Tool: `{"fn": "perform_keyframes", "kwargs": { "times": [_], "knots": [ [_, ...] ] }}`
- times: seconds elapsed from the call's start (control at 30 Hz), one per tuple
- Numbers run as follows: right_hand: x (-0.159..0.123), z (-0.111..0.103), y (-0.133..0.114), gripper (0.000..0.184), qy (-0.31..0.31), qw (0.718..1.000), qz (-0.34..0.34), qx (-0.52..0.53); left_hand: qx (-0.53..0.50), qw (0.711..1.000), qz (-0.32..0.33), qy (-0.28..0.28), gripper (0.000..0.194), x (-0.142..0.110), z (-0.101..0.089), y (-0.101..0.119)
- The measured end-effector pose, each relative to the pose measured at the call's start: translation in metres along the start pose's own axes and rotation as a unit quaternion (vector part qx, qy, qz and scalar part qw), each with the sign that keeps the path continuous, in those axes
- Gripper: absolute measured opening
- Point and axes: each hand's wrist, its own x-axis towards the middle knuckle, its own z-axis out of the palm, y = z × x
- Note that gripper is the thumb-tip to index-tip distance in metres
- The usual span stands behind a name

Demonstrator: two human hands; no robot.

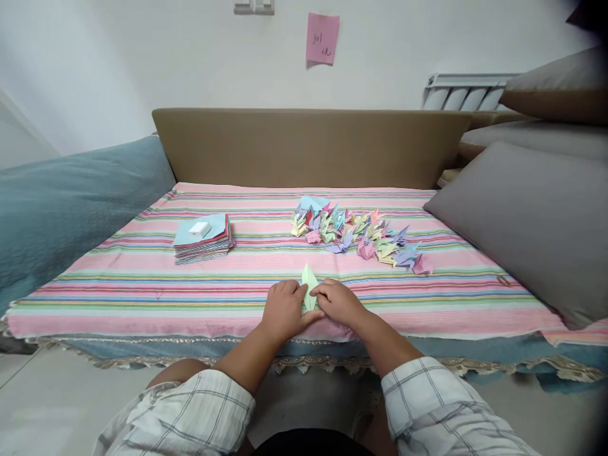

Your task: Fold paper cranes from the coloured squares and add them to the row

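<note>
A pale green folded paper piece (309, 282) lies on the striped cloth (142, 297) near its front edge, its pointed tip aimed away from me. My left hand (284, 310) presses on its left side with fingers curled. My right hand (338, 302) pinches its right side. Both hands meet over the lower half of the paper, hiding it. Beyond, a pile of several folded paper cranes (356, 235) in pastel colours sits at centre right. A stack of square coloured paper (204, 244) lies at centre left with a small white object (199, 228) on top.
A brown sofa back (308, 145) runs behind the cloth. A teal cushion (61, 209) rises at left, grey cushions (527, 221) at right. A pink note (322, 38) hangs on the wall. A radiator (465, 92) is at back right.
</note>
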Motion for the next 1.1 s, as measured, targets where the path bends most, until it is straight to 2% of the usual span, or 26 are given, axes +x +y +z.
{"fn": "perform_keyframes", "kwargs": {
  "times": [0.1, 0.23, 0.37, 0.47, 0.73, 0.87, 0.97, 1.1],
  "knots": [
    [0.000, 0.000, 0.006, 0.032, 0.045, 0.997, -0.055, -0.024, 0.000, 1.000, -0.001, 0.003, 0.052, -0.001, 0.000, 0.002],
    [-0.001, -0.005, 0.012, 0.034, 0.052, 0.992, -0.109, -0.045, -0.018, 0.999, 0.026, 0.005, 0.038, 0.002, 0.002, -0.003],
    [-0.003, -0.009, 0.011, 0.034, 0.024, 0.991, -0.110, -0.070, -0.023, 0.995, 0.099, 0.014, 0.035, 0.007, 0.005, -0.015],
    [-0.003, -0.011, 0.009, 0.035, 0.007, 0.993, -0.100, -0.069, -0.019, 0.992, 0.126, 0.021, 0.035, 0.010, 0.007, -0.023],
    [-0.006, -0.017, 0.007, 0.029, 0.010, 0.993, -0.103, -0.048, -0.013, 0.988, 0.152, 0.014, 0.025, 0.012, 0.002, -0.026],
    [-0.006, -0.017, 0.009, 0.018, 0.015, 0.993, -0.106, -0.058, -0.010, 0.990, 0.139, 0.008, 0.017, 0.012, 0.002, -0.027],
    [-0.004, -0.016, 0.012, 0.009, 0.025, 0.989, -0.125, -0.075, -0.013, 0.990, 0.137, 0.009, 0.018, 0.013, 0.002, -0.028],
    [-0.003, -0.016, 0.013, 0.009, 0.040, 0.985, -0.143, -0.091, -0.023, 0.990, 0.140, 0.018, 0.019, 0.011, 0.000, -0.027]
  ]
}}
